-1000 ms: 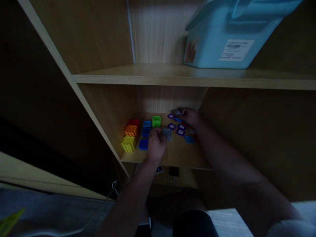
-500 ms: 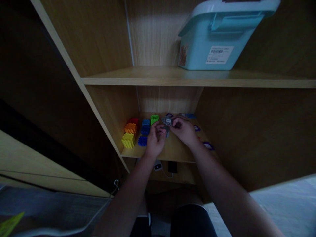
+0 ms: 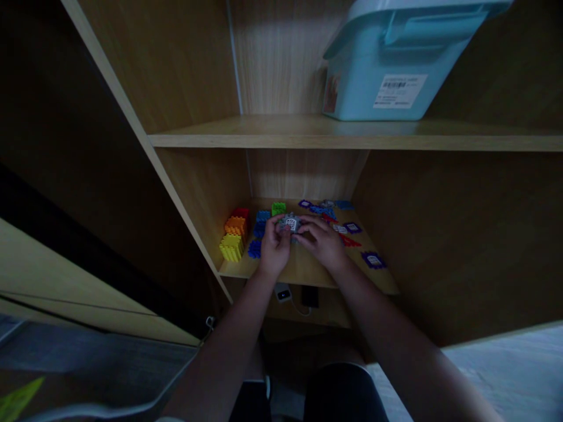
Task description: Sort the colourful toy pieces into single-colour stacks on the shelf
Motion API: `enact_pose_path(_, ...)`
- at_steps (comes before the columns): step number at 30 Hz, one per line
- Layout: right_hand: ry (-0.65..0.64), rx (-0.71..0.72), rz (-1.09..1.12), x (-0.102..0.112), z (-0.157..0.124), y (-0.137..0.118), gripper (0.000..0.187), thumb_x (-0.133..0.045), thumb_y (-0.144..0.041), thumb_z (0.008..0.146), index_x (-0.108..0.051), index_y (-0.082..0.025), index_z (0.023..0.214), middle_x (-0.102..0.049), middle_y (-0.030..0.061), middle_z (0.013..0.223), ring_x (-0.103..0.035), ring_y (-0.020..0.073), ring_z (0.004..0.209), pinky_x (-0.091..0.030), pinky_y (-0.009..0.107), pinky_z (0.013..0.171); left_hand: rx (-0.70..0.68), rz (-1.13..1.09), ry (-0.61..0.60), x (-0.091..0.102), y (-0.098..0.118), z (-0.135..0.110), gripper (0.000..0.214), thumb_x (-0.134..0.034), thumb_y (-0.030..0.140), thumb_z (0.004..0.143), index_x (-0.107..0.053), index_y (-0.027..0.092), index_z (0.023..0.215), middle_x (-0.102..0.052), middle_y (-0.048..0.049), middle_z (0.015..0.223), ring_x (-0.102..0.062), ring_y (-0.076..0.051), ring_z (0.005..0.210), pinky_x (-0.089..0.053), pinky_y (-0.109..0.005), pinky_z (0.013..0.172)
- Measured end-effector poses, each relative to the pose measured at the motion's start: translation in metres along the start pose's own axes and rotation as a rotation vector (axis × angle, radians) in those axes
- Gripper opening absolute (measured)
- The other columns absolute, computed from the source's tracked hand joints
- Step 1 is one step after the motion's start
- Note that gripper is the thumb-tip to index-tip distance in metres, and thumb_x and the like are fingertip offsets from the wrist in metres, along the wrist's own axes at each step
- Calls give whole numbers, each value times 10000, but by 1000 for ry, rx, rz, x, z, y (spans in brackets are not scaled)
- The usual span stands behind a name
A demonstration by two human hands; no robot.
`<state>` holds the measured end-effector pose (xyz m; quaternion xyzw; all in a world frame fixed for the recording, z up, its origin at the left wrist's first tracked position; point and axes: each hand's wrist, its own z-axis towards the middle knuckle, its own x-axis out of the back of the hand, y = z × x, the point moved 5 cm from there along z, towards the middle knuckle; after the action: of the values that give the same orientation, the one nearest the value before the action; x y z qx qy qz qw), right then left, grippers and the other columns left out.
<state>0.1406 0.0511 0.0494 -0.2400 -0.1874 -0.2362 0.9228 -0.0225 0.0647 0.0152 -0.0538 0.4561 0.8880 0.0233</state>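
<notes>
Both my hands hold a grey interlocking building piece with a white window insert above the middle of the lower shelf. My left hand is closed on its left side, the thumb on its face. My right hand pinches its right edge. Left of my hands stand stacked yellow building pieces, orange pieces and red pieces. Dark blue pieces lie close beside my left hand, and a green piece is behind it.
Loose flat pieces lie on the right, among them a purple window piece and a red piece. The upper shelf overhangs my work and bears a light blue lidded bin. Below, a black device sits beside a white one.
The grey piece has been turned so its white window faces me. My hands have moved slightly left and lower, uncovering loose pieces at the right back.
</notes>
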Motion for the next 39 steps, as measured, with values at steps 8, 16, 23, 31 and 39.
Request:
enact_pose_path(8, 29, -270, 93, -1, -10, 10, 280, -810, -485, 915, -692, -311, 1100, -744, 99, 1326, -742, 307, 1083, -664, 505, 876, 69, 78, 20, -1, -4, 0, 293, -584, 422, 1084, -513, 246, 1307, -768, -71, 1089, -773, -192, 958, -656, -350, 859)
enact_pose_path(16, 85, -292, 141, -3, -17, 19, 390, -827, -556, 902, -659, -298, 1141, -776, 87, 1269, -746, 277, 989, -631, 473, 883, 82, 130, 25, 0, 1, -1, 355, -574, 549, 1075, -602, 241, 1247, -766, -71, 1088, -767, -186, 889, -660, -324, 785)
enact_pose_path(23, 90, -336, 178, -3, -18, 22, 379, -789, -583, 924, -661, -287, 1124, -791, 84, 1224, -729, 246, 895, -617, 439, 840, 96, 91, 17, 3, -3, -1, 411, -528, 605, 1084, -649, 241, 1235, -776, -61, 1063, -771, -180, 782, -669, -343, 739)
enact_pose_path(31, 113, -389, 176, -3, -18, 25, 390, -770, -593, 921, -628, -291, 1123, -782, 76, 1205, -736, 245, 941, -611, 425, 867, 109, 97, 66, 5, -6, 0, 391, -520, 591, 1091, -600, 246, 1258, -774, -70, 1100, -788, -184, 833, -687, -369, 819)
enact_pose_path(39, 140, -444, 83, 1, -18, 32, 389, -770, -576, 911, -636, -278, 1122, -761, 39, 1010, -704, 228, 835, -580, 381, 772, 93, 70, 112, 4, -7, 2, 298, -561, 491, 1095, -543, 250, 1269, -749, -81, 1165, -798, -190, 928, -691, -392, 895)
